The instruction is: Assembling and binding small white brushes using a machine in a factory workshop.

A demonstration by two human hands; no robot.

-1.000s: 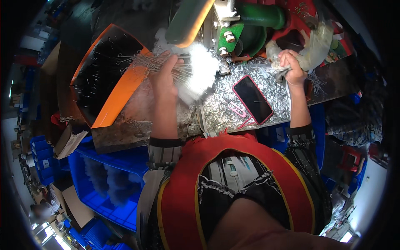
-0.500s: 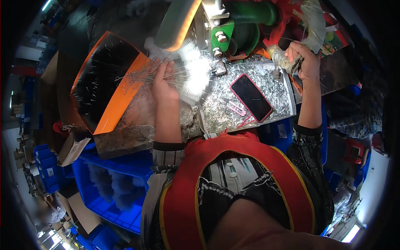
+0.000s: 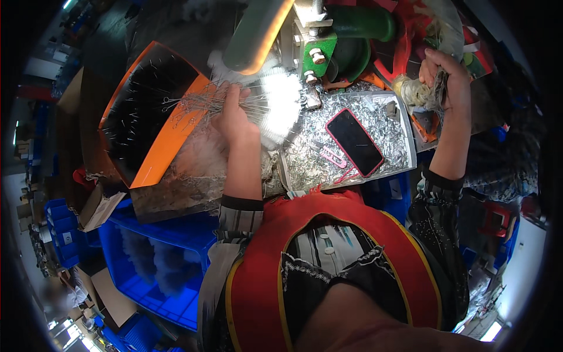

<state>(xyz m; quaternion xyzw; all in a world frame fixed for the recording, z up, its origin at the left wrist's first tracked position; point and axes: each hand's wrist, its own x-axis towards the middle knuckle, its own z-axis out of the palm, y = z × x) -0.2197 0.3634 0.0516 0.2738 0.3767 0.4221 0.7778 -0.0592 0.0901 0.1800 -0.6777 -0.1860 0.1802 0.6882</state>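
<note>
My left hand (image 3: 236, 117) is closed round a bundle of thin brushes with twisted-wire stems. Their looped wire ends (image 3: 190, 108) fan out to the left over the orange rim of a bin. White bristle heads (image 3: 280, 102) lie to the right under bright lamp light, partly washed out. My right hand (image 3: 448, 76) is curled round a greyish wrapped handle, mostly hidden by the fingers. Beside it is a knob wound in pale cloth (image 3: 412, 91). Between my hands stands a green metal machine (image 3: 319, 56) with bolts.
An orange bin (image 3: 157, 157) with a black inside holds scattered wires. A tray (image 3: 404, 159) of shiny metal clippings carries a phone (image 3: 355, 144) and a small pink tool (image 3: 333, 157). A lamp (image 3: 255, 38) hangs overhead. A blue crate (image 3: 167, 226) with grey bristly pieces stands below left.
My right hand has shifted right and slightly up, its grip turned more round the handle. My left hand has moved a little right, with its fingers more curled on the brushes.
</note>
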